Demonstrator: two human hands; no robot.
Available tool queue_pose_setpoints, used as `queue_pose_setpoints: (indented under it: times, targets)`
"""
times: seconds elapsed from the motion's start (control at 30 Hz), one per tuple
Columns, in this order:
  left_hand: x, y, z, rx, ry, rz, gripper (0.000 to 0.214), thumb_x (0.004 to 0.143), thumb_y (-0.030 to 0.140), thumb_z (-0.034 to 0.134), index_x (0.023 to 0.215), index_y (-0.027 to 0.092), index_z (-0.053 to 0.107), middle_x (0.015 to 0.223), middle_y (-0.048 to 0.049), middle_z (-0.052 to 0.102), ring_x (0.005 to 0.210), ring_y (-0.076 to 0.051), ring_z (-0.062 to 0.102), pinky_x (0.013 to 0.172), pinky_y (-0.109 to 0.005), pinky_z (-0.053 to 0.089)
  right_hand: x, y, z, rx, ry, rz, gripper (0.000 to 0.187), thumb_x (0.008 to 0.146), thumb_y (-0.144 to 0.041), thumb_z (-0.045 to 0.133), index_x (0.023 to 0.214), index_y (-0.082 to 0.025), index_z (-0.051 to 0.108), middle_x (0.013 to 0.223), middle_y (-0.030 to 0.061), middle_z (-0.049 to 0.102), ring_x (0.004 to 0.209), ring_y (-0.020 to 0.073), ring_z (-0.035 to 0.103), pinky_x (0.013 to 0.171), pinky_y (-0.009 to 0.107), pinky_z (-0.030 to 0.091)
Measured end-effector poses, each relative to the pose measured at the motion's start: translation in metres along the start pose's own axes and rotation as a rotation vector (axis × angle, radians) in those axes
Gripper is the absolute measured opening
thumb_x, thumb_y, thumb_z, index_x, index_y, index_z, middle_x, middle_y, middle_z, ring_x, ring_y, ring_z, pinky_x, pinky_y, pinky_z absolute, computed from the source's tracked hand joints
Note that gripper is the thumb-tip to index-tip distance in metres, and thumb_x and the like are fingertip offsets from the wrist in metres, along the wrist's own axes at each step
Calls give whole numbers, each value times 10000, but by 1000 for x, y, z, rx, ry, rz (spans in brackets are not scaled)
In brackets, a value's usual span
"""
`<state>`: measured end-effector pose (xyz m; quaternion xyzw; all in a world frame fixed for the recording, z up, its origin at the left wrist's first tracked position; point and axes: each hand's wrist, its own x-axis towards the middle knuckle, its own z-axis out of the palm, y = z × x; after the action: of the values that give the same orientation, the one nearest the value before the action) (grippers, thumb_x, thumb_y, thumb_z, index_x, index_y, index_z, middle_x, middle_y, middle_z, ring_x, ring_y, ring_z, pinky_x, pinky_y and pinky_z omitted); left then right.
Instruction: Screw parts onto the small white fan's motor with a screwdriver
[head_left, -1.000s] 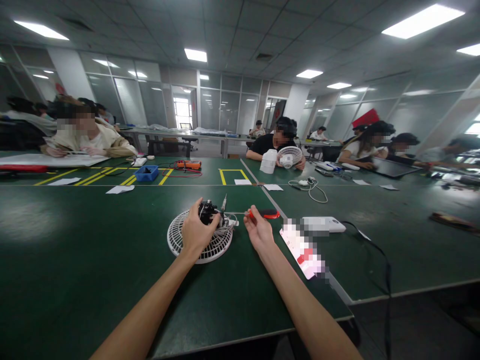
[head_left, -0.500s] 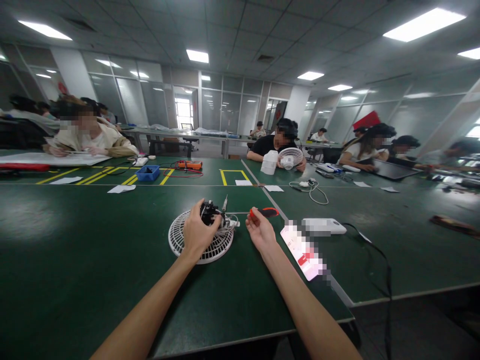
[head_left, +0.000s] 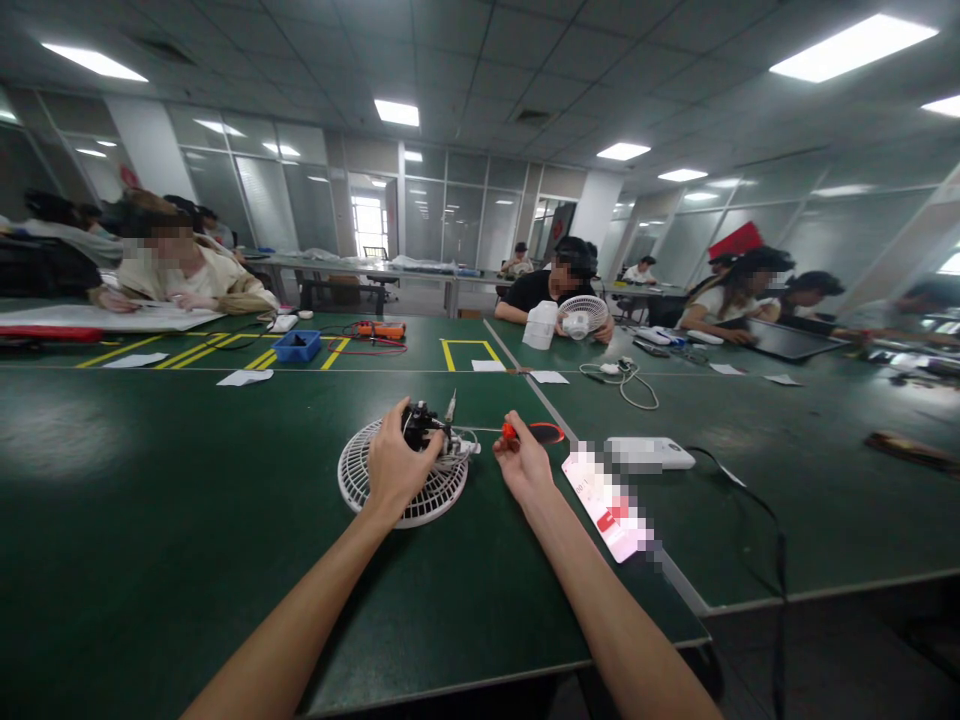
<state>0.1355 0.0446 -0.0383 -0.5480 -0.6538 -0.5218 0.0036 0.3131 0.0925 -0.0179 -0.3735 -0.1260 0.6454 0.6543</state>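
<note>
A white round fan grille (head_left: 420, 495) lies flat on the green table (head_left: 172, 520) in front of me. On its far part sits a small black motor (head_left: 417, 424) with loose wires. My left hand (head_left: 394, 467) is curled over the grille and grips the motor. To the right, my right hand (head_left: 523, 464) is closed around the red and black handle of a screwdriver (head_left: 534, 432). Its thin shaft points left toward the motor.
A phone (head_left: 611, 503) and a white power bank (head_left: 646, 452) with a black cable lie to my right, near the table's edge. Further back are a blue tray (head_left: 297, 346), an orange meter (head_left: 379, 329), paper slips and a white cable (head_left: 628, 381). Other people sit at the far tables.
My right hand has closed its fingers around the screwdriver handle, which lay beyond the open fingers before. The left hand has stayed on the motor.
</note>
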Motion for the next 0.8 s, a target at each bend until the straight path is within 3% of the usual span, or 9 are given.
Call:
queue_pose_setpoints:
  times: [0.13, 0.27, 0.37, 0.5, 0.67, 0.8]
  targets:
    - [0, -3, 2, 2, 4, 4, 691, 833, 470, 705, 1441, 194, 528, 1413, -155, 638, 1279, -348, 633, 1106, -530, 502, 0, -3, 0, 30, -25, -40, 191, 770, -24, 803, 775, -160, 668, 666, -17, 715, 599, 91, 663, 576, 175, 571]
    - [0, -3, 2, -4, -3, -4, 678, 829, 464, 708, 1426, 191, 539, 1421, -158, 634, 1279, -350, 632, 1101, -535, 506, -4, -8, 2, 88, -40, 16, 184, 841, 16, 663, 792, -161, 662, 730, 11, 738, 686, 106, 714, 676, 196, 616]
    - [0, -2, 1, -14, -1, -2, 669, 827, 449, 708, 1416, 176, 548, 1413, -164, 638, 1279, -350, 631, 1105, -535, 502, -5, -10, 3, 80, -4, 70, 142, 906, -85, 648, 798, -177, 652, 672, -5, 696, 596, 100, 664, 613, 207, 608]
    - [0, -2, 0, -24, -1, -1, 677, 825, 451, 706, 1419, 168, 544, 1410, -169, 638, 1275, -348, 632, 1102, -535, 504, -3, -9, 2, 36, 22, 140, 139, 905, -155, 694, 783, -190, 636, 593, -34, 627, 473, 79, 554, 466, 172, 508]
    - [0, -2, 1, -17, 1, 0, 661, 824, 450, 704, 1405, 170, 558, 1384, -165, 651, 1263, -346, 638, 1098, -529, 507, 1, -9, 0, 37, -2, 121, 146, 891, -88, 633, 779, -182, 641, 618, -11, 664, 514, 88, 606, 505, 173, 529]
    - [1, -3, 1, -16, -2, 8, 660, 835, 461, 694, 1409, 165, 557, 1398, -172, 643, 1268, -343, 635, 1106, -532, 502, 4, -9, -2, 62, -8, 67, 209, 788, 10, 612, 746, -195, 614, 669, -8, 708, 610, 105, 688, 624, 192, 596]
